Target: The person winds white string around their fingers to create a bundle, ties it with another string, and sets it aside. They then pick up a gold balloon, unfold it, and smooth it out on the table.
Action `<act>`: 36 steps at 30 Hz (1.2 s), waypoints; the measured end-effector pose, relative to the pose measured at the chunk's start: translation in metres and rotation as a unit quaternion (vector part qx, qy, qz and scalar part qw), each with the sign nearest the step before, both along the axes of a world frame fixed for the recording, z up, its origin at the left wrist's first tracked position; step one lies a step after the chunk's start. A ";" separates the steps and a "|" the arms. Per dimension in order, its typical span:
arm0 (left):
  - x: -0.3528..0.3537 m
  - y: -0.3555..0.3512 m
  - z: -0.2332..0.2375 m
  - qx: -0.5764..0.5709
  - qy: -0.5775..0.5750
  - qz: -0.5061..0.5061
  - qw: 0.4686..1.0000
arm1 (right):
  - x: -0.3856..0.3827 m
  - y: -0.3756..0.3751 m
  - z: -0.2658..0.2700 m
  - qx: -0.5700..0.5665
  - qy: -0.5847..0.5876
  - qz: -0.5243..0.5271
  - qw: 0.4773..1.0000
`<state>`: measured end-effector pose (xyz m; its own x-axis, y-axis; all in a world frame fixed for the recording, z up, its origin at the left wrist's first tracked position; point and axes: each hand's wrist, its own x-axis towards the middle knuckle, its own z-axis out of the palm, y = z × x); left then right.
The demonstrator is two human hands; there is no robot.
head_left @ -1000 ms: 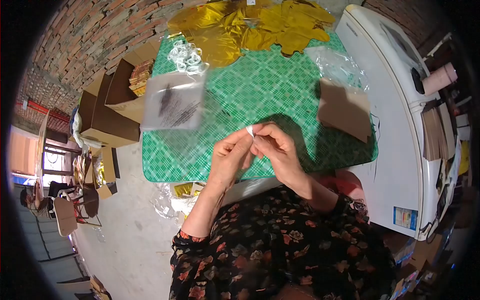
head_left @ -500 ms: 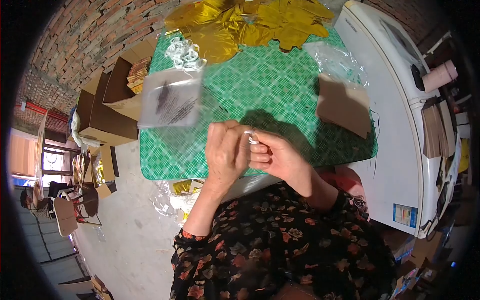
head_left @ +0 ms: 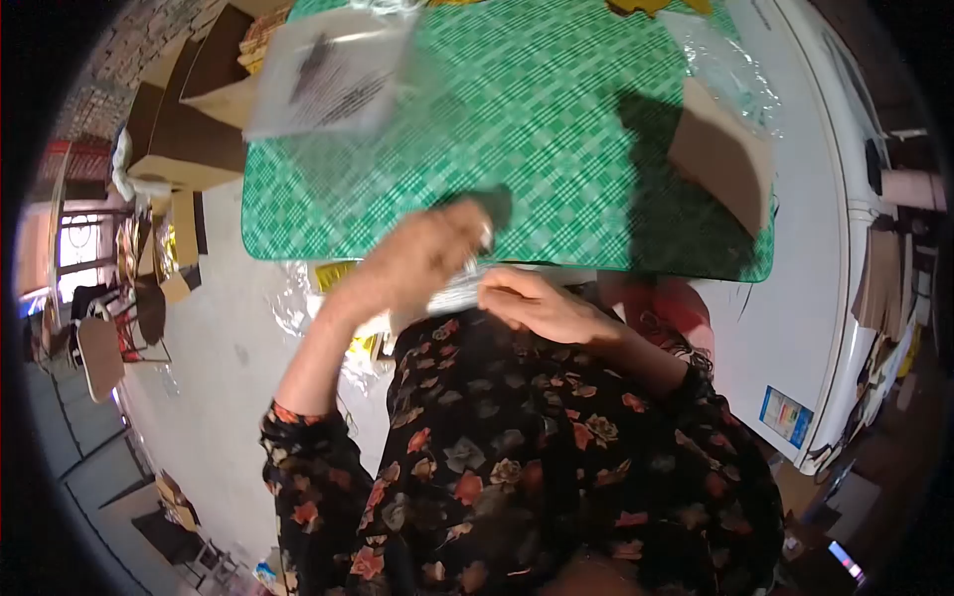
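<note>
My left hand (head_left: 417, 256) is blurred, over the near edge of the green checked table (head_left: 556, 149). Its fingers are curled, and a small white loop (head_left: 486, 235) shows at the fingertips. Just right of it and lower, my right hand (head_left: 542, 310) is closed with fingers pressed together; whatever they hold is hidden. Shiny clear plastic (head_left: 459, 292) lies below the table edge, between the hands. A stack of clear bags with dark print (head_left: 343, 84) lies at the table's left, beneath some white loops (head_left: 383, 5) at the top edge of view.
Brown cardboard (head_left: 723, 149) and a crumpled clear bag (head_left: 730, 70) lie on the table's right side. A white appliance (head_left: 795, 268) stands to the right. Open cardboard boxes (head_left: 189, 129) and a chair (head_left: 99, 358) are at the left.
The view has tilted down, so the table sits higher in it. My hands have come apart and moved to the table's near edge. The white loop is now at my left fingertips.
</note>
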<state>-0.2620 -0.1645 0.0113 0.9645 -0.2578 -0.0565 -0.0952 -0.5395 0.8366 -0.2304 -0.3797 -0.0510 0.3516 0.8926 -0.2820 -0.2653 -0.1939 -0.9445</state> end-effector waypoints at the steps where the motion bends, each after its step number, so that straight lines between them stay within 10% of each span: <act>1: 0.008 0.013 0.013 0.051 0.029 0.045 0.997 | -0.002 -0.009 -0.016 -0.015 -0.128 -0.007 0.992; 6: 0.093 0.153 0.000 0.234 -0.269 0.134 0.924 | 0.007 -0.033 -0.051 -0.109 -0.388 -0.021 0.915; 9: 0.122 0.151 0.056 0.163 -0.308 0.295 0.890 | 0.027 -0.011 -0.025 -0.363 -0.273 0.153 0.878; 12: 0.115 0.125 0.062 0.094 -0.276 0.309 0.905 | 0.035 -0.015 -0.102 -0.126 -0.262 0.112 0.950; 17: 0.049 0.077 0.027 -0.009 -0.275 0.222 0.935 | 0.012 -0.015 -0.153 -0.157 -0.302 0.174 0.924; 21: -0.028 0.050 0.038 -0.091 -0.017 0.143 0.985 | 0.018 -0.051 -0.157 0.015 -0.092 0.027 0.995; 23: -0.050 0.039 0.040 -0.113 0.082 0.110 0.984 | 0.026 -0.050 -0.180 0.135 -0.468 0.052 0.872; 24: -0.057 0.036 0.039 -0.124 0.131 0.092 0.979 | 0.028 -0.021 -0.110 -0.166 -0.370 0.220 0.887; 30: -0.064 0.001 -0.020 -0.114 0.101 0.000 0.988 | 0.017 -0.028 -0.010 -0.048 -0.347 0.104 0.931; 35: -0.041 -0.010 -0.041 -0.178 0.289 -0.088 0.937 | 0.016 -0.037 0.081 -0.031 -0.228 -0.036 0.972; 36: -0.040 -0.012 -0.047 -0.226 0.171 -0.117 0.952 | 0.020 -0.041 0.094 -0.029 -0.203 -0.056 0.977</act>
